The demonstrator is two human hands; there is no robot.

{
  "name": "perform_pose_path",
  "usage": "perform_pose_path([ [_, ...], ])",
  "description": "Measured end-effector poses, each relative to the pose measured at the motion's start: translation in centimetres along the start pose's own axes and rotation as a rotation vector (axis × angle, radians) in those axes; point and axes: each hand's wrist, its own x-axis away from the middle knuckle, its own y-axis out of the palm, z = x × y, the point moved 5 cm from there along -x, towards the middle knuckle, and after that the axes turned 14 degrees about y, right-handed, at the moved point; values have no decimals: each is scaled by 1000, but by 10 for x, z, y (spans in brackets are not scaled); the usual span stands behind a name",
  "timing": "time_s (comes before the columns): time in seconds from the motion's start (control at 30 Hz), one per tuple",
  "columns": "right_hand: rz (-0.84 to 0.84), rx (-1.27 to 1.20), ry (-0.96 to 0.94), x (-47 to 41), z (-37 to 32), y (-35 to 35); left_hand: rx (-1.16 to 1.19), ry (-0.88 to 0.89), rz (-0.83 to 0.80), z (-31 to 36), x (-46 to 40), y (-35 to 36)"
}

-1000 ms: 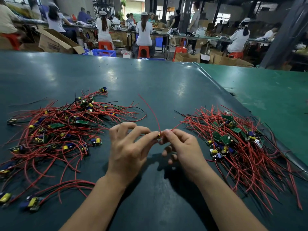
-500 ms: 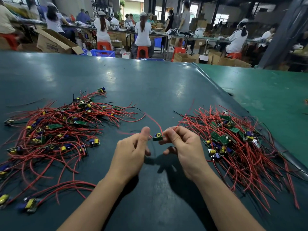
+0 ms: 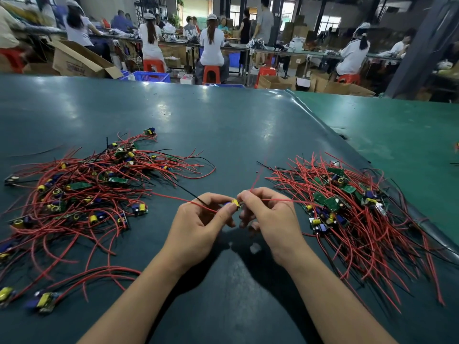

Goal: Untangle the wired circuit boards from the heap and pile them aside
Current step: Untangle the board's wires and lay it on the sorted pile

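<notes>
Hands, two, bare, meeting at table centre between two wire piles.

Left hand (image 3: 198,219): fingers curled, thumb and forefinger tips pinching the board (image 3: 234,204) from its left side. A red wire (image 3: 183,200) and a black wire (image 3: 191,192) run from this pinch leftward and away toward the heap.

Right hand (image 3: 270,214): fingers curled, thumb and forefinger pinching the same board from its right side. A second red wire (image 3: 280,200) passes from under the fingers rightward toward the pile; a third red wire (image 3: 255,180) rises from the fingertips away from the person, blurred.

Board: small, a yellow capacitor showing on top, held between both hands just above the table (image 3: 223,125). Most of it is hidden by the fingertips.

Heap (image 3: 82,192): left of the hands, on the table. Tangled red and black wires, green boards, yellow and blue parts mixed through. Wires cross in all directions.

Pile (image 3: 347,209): right of the hands, near the table's right edge. Green boards clustered in its middle, red wires fanning mostly toward the person and to the right.

Stray boards (image 3: 46,300): yellow-topped, at the near left edge of the table, wires trailing toward the heap.

Table: dark green sheet, glossy with lamp reflections; a lighter green table (image 3: 397,135) adjoins on the right.

Background: workers (image 3: 211,43) seated on red stools (image 3: 211,73) at long benches, backs to camera; cardboard boxes (image 3: 79,60) and a blue crate (image 3: 149,76) on the floor.
</notes>
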Motion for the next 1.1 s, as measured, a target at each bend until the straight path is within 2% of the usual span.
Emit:
perform_pose_path([
  [0.1,-11,-355,181,-5,0,-6,97,-43,115,-3,-2,-5],
  [0.2,-83,-477,179,-5,-4,-11,127,-59,185,-5,-4,-9],
  [0.27,-167,-402,172,-2,-1,-3,147,-56,184,-4,-4,-8],
  [0.37,-164,-239,149,1,5,8,152,-67,139,-3,-2,-5],
  [0.5,-115,-204,110,0,5,6,136,-65,96,-3,-1,-4],
  [0.73,-190,-97,16,4,-1,8,158,-89,88,-4,-3,-6],
  [0.87,-85,-138,-26,2,-4,6,199,-79,112,-3,-3,-2],
  [1.0,146,-304,-30,-4,-7,-15,193,-58,228,-4,-3,-6],
  [1.1,294,-400,-39,-7,-12,-38,171,-31,237,-4,-4,-8],
])
